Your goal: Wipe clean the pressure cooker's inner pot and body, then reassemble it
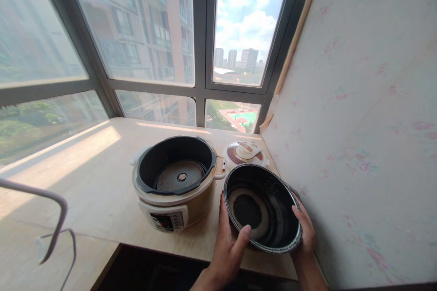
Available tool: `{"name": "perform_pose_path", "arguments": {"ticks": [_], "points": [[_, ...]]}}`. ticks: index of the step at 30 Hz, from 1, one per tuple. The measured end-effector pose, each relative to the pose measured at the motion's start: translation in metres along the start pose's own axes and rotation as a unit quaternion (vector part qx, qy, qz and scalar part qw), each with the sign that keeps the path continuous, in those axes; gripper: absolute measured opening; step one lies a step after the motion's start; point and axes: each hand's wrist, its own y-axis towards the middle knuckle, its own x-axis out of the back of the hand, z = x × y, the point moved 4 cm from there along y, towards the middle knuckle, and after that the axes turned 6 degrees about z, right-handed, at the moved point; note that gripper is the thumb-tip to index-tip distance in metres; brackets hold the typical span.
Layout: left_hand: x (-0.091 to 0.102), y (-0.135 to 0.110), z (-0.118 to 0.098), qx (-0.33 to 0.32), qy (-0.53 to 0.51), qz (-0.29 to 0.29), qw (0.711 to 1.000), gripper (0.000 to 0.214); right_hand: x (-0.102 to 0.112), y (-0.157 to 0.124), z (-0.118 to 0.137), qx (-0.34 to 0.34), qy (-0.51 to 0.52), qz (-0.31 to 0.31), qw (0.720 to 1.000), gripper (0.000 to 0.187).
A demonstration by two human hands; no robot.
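Observation:
Between my two hands is a black inner pot, tilted so that its worn inside faces me. My left hand grips the pot's near left side, with the thumb over the rim. On the right side my right hand clasps it, thumb at the rim and the other fingers behind the wall. Left of the pot stands an electric pressure cooker body, its dark cavity open with a round heating plate at the bottom. Its white and brown lid lies behind the pot, partly covered by it.
A light wooden counter carries everything, with a dark gap below its front edge. Windows rise behind it, and a flowered wall closes off the right. A bent grey metal tube sticks in at the left.

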Motion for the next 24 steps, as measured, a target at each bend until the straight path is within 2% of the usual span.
{"name": "perform_pose_path", "arguments": {"ticks": [5, 8, 17, 24], "points": [[-0.001, -0.003, 0.006, -0.010, -0.001, -0.004, 1.000, 0.088, 0.001, 0.000, 0.001, 0.001, -0.011, 0.010, 1.000, 0.049], [0.001, -0.010, 0.009, -0.014, -0.007, -0.032, 0.999, 0.086, -0.001, -0.005, 0.001, -0.004, -0.018, 0.035, 0.999, 0.049], [0.002, -0.035, 0.015, -0.004, -0.023, -0.090, 0.996, 0.084, 0.002, -0.021, -0.007, -0.038, -0.059, 0.035, 0.997, 0.067], [0.006, -0.033, 0.015, -0.004, -0.016, -0.102, 0.995, 0.084, 0.000, -0.022, -0.010, -0.051, -0.074, 0.034, 0.995, 0.073]]}}
